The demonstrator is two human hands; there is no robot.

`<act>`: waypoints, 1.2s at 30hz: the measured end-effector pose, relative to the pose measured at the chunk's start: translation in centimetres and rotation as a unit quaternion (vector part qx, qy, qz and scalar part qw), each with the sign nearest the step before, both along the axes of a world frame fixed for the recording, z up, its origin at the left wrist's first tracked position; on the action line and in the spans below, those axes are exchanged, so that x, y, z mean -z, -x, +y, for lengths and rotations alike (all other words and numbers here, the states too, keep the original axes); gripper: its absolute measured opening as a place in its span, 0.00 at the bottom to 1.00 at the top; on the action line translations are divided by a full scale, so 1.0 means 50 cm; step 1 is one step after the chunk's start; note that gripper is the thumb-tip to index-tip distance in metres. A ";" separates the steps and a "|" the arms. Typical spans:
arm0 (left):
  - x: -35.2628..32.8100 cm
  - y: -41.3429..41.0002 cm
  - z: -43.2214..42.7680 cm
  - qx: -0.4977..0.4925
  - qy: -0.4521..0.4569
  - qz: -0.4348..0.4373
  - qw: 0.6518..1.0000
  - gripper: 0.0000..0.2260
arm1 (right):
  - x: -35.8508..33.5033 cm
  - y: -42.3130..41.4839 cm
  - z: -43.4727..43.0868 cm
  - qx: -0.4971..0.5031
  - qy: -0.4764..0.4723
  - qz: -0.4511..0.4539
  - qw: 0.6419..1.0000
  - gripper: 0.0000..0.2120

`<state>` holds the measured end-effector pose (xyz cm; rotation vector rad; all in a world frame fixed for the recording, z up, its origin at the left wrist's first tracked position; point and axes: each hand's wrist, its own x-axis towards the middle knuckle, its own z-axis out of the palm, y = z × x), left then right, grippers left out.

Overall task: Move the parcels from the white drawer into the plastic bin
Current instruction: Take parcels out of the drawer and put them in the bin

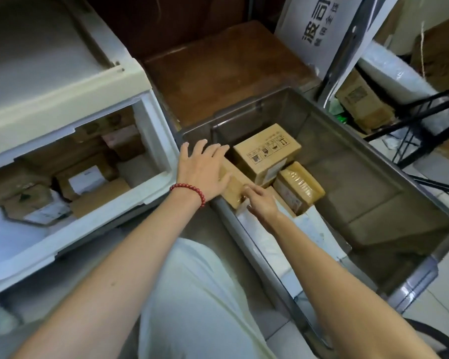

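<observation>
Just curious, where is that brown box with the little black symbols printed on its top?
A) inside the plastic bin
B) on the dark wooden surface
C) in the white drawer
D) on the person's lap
A: the box with the symbols sits inside the plastic bin, next to a tape-wrapped parcel, not in the white drawer.

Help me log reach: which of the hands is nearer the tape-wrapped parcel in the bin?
Right. The right hand sits just left of the tape-wrapped parcel; the left hand is farther left, beyond it.
</observation>
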<state>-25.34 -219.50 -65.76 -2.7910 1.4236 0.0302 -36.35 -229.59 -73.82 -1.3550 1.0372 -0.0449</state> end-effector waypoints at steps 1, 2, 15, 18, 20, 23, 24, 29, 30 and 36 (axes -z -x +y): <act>-0.001 -0.007 0.010 -0.005 0.013 0.006 1.000 0.27 | -0.002 -0.014 0.004 -0.023 0.015 0.018 0.999 0.17; -0.001 -0.015 0.022 -0.011 0.024 0.013 1.000 0.26 | -0.006 -0.026 0.008 -0.044 0.022 0.025 0.998 0.17; -0.015 0.021 0.220 -0.123 0.083 0.031 0.988 0.21 | -0.067 0.024 0.017 -0.265 0.262 0.110 0.921 0.24; -0.023 0.021 0.294 -0.169 0.076 0.030 0.982 0.21 | -0.120 0.007 0.056 -0.263 0.329 0.052 0.905 0.23; -0.023 0.023 0.347 -0.208 0.063 0.035 0.975 0.21 | -0.160 -0.012 0.095 -0.264 0.360 0.007 0.895 0.22; -0.021 0.031 0.425 -0.257 0.039 0.042 0.965 0.22 | -0.213 -0.045 0.165 -0.310 0.395 -0.054 0.863 0.23; -0.021 0.032 0.449 -0.268 0.032 0.042 0.962 0.23 | -0.226 -0.057 0.189 -0.336 0.398 -0.065 0.851 0.23; -0.040 0.018 0.546 -0.326 0.015 0.041 0.944 0.25 | -0.226 -0.124 0.302 -0.435 0.409 -0.057 0.800 0.23; -0.040 0.015 0.562 -0.339 0.012 0.045 0.940 0.25 | -0.217 -0.135 0.322 -0.447 0.413 -0.050 0.792 0.23; -0.012 -0.030 0.607 -0.368 -0.039 0.052 0.927 0.26 | -0.160 -0.197 0.360 -0.493 0.448 0.045 0.744 0.28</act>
